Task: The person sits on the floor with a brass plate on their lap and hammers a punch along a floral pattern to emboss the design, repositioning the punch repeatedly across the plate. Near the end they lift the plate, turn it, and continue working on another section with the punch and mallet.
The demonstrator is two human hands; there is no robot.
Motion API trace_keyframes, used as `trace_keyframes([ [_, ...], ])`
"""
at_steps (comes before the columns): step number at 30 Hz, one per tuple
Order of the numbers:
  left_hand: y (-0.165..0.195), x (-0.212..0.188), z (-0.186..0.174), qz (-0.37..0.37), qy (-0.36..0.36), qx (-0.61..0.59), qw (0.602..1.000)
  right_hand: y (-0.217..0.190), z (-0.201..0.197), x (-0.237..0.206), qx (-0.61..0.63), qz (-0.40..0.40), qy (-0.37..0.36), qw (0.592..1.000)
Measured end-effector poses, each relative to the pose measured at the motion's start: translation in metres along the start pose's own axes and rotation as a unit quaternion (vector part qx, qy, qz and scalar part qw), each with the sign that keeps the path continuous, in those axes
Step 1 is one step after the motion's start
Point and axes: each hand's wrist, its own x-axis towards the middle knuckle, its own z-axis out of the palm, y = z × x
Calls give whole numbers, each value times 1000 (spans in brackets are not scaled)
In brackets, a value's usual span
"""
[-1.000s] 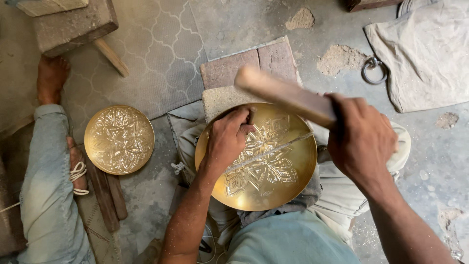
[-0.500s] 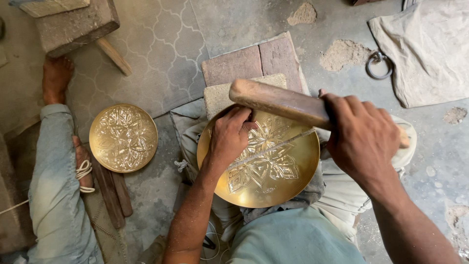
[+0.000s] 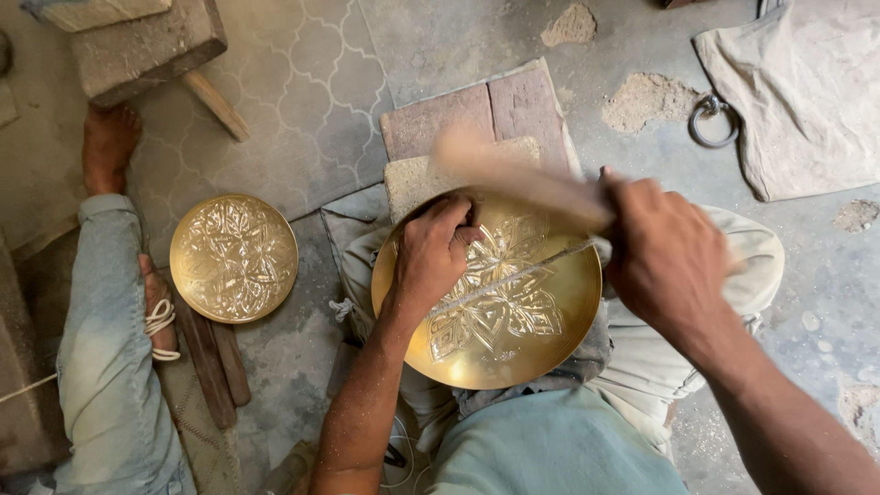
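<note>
Brass is gleaming in two round plates here: one engraved plate (image 3: pixel 490 293) is resting on the person's lap, and a second, smaller plate (image 3: pixel 235 258) is lying flat on the floor to the left, well apart from the first. Two hands are working at the lap plate. The left hand (image 3: pixel 433 252) is pressing down on its upper left part, fingers curled tight around something small that cannot be made out. The right hand (image 3: pixel 667 257) is clenched around a wooden mallet (image 3: pixel 522 179), which is showing as a blur over the plate's upper rim. The lap plate is showing a leafy, flower-like pattern cut across its middle, with a smooth, plain band around the edge. Two reddish bricks (image 3: pixel 477 115) are lying side by side just beyond it. One metal ring (image 3: pixel 713 121) is sitting beside a grey cloth (image 3: pixel 807 92) at the upper right. Another person's bare foot (image 3: pixel 108 147) is resting at the far left.
</note>
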Motion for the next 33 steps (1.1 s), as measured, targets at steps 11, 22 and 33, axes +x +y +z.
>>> trace_keyframes([
  [11, 1, -1, 1, 1, 5, -12, 1000, -7, -3, 6, -174, -43, -58, 982],
  [22, 3, -5, 0, -10, -6, -54, 998, -14, -7, 5, 39, -43, 50, 997],
  [33, 3, -9, -1, -54, -17, -91, 994, -11, -5, 8, 102, -24, 64, 992],
])
